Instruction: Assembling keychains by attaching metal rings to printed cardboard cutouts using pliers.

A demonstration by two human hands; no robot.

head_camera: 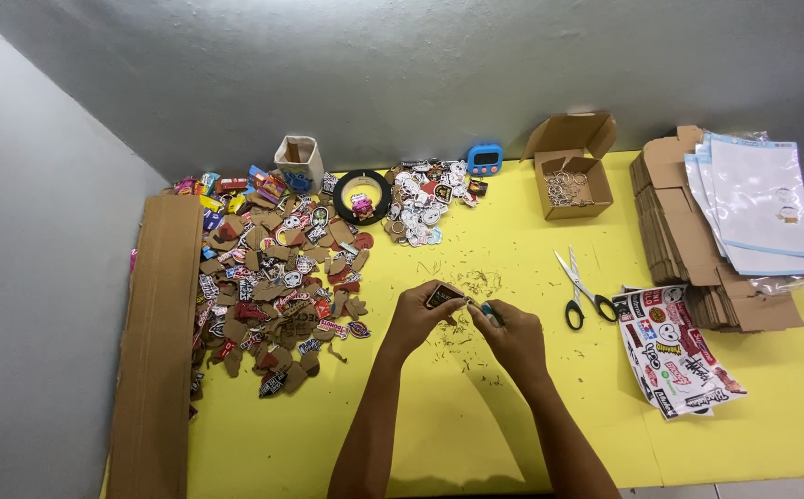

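Over the middle of a yellow table (513,434), my left hand (416,319) pinches a small dark sticker-covered cardboard cutout (442,296). My right hand (511,334) is closed around a small blue-handled tool (490,312) whose tip meets the cutout's edge. The two hands nearly touch. Small brown cardboard scraps (471,282) lie scattered on the table just beyond them.
A big heap of cardboard cutouts (272,286) lies at left beside a long cardboard strip (154,351). Scissors (579,291) and a sticker sheet (674,351) lie at right. Flat boxes with plastic sleeves (743,212), an open box (573,180), tape roll (362,196), blue timer (485,159), cup (297,162).
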